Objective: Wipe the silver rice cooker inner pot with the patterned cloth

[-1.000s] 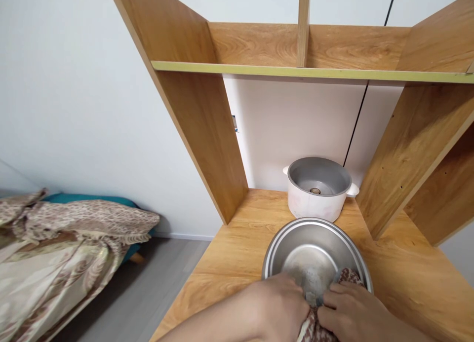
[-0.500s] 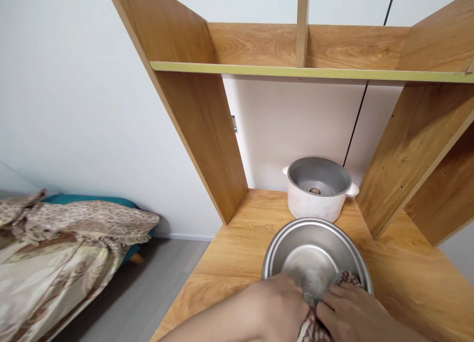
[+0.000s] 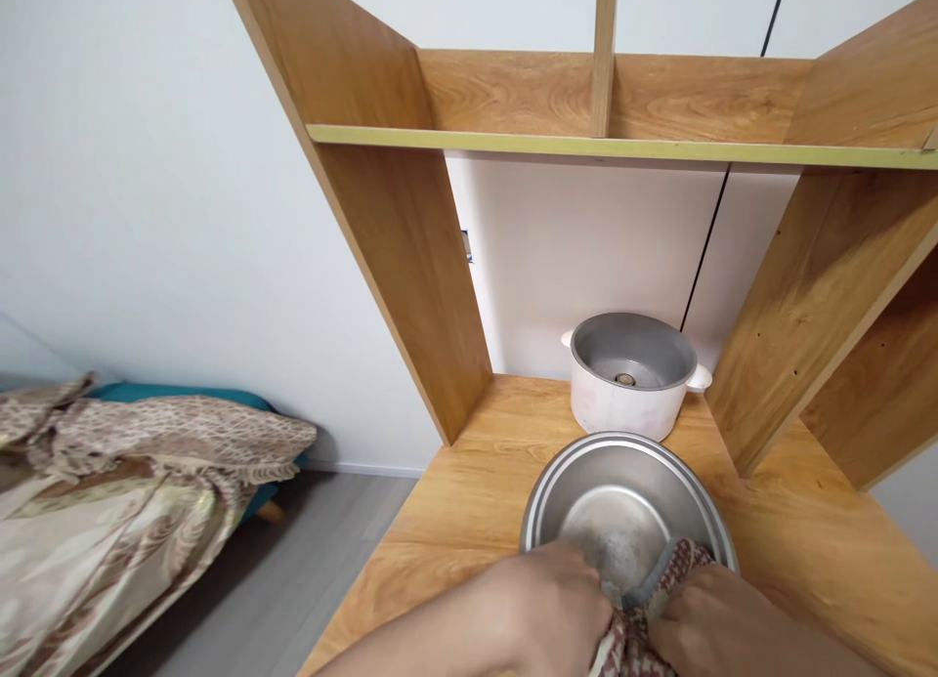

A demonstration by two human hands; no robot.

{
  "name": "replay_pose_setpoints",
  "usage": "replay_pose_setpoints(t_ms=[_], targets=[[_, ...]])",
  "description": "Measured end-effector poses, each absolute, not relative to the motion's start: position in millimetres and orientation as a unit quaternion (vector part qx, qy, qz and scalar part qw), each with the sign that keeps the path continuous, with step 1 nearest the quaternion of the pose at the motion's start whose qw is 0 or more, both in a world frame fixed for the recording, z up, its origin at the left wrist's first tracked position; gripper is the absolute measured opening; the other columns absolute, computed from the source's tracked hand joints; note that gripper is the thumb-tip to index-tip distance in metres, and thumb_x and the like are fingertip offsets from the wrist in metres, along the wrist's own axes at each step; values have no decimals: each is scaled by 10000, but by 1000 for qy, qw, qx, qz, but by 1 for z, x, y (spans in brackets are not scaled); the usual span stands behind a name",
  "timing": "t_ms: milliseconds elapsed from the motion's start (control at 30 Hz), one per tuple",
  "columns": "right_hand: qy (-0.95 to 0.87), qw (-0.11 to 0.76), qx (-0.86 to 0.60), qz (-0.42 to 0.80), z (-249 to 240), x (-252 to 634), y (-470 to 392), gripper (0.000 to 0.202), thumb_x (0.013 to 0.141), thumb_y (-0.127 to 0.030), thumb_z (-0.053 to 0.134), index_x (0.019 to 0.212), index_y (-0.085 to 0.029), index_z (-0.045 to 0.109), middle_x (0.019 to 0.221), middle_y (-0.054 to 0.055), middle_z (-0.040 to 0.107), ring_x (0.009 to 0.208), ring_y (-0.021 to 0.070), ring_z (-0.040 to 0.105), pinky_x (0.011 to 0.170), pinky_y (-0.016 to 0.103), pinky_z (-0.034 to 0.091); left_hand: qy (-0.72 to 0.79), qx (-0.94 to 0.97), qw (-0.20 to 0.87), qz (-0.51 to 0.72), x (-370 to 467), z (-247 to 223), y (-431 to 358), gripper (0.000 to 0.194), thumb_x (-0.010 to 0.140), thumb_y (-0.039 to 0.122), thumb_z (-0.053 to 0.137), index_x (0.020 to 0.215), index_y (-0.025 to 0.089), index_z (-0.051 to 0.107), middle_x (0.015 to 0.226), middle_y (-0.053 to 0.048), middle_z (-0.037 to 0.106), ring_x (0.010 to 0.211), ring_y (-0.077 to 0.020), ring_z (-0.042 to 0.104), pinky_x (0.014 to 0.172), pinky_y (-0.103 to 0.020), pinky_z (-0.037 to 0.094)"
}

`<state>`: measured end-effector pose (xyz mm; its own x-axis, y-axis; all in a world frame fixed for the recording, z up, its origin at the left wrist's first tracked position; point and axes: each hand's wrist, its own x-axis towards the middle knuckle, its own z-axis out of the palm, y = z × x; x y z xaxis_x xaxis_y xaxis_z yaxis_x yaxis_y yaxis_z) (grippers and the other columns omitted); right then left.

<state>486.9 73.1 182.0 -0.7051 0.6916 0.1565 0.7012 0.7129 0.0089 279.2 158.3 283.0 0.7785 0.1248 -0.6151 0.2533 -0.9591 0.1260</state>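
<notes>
A round metal basin (image 3: 564,482) stands on the wooden desk, with a pale, cloudy patch on its bottom. Over its near left part my left hand (image 3: 561,599) is closed on a brown-and-white patterned cloth (image 3: 681,565). My right hand (image 3: 707,618), at the near right of the basin, is curled round another part of the same cloth. The cloth is bunched between both hands, and a greyish edge of it reaches into the basin. The fingertips of both hands are hidden.
Just behind the basin sits a white pot-like cooker body (image 3: 622,403) with a grey inside. Wooden shelf panels (image 3: 410,267) rise on both sides, joined by a shelf (image 3: 528,140) above. At far left, a bed or sofa (image 3: 147,501) has patterned covers.
My right hand has moved slightly right, its fingers now folded into the cloth, and more of the cloth's grey edge shows. My left hand has hardly moved.
</notes>
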Motion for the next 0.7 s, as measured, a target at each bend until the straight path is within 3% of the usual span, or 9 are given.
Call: replay_pose_setpoints(t_ms=[133, 367, 567, 700], targets=[[-918, 61, -392, -4, 197, 490, 71, 471, 1023, -566, 635, 693, -231, 621, 565, -9, 608, 519, 194, 562, 567, 343, 340, 115, 946, 115, -279, 276, 272, 159, 229, 844, 390, 722, 722, 197, 742, 628, -82, 746, 555, -250, 700, 563, -343, 511], [-915, 50, -390, -95, 187, 486, 74, 369, 968, -530, 698, 741, -241, 675, 619, 20, 720, 493, 229, 617, 536, 382, 337, 114, 944, 125, -284, 275, 266, 161, 175, 814, 337, 720, 722, 192, 754, 625, -86, 744, 571, -263, 706, 595, -357, 542], [-913, 31, -384, -136, 179, 480, 73, 411, 899, -547, 752, 663, -252, 588, 527, -11, 677, 402, 217, 585, 525, 371, 369, 104, 946, 116, -284, 276, 275, 158, 156, 777, 315, 743, 815, 170, 789, 748, -109, 801, 634, -272, 742, 567, -348, 519], [-908, 55, -380, -168, 181, 479, 71, 448, 963, -522, 689, 651, -246, 526, 483, -13, 636, 364, 192, 552, 504, 349, 350, 106, 947, 107, -285, 275, 272, 156, 183, 804, 320, 718, 833, 158, 796, 741, -116, 798, 610, -267, 731, 555, -350, 510]])
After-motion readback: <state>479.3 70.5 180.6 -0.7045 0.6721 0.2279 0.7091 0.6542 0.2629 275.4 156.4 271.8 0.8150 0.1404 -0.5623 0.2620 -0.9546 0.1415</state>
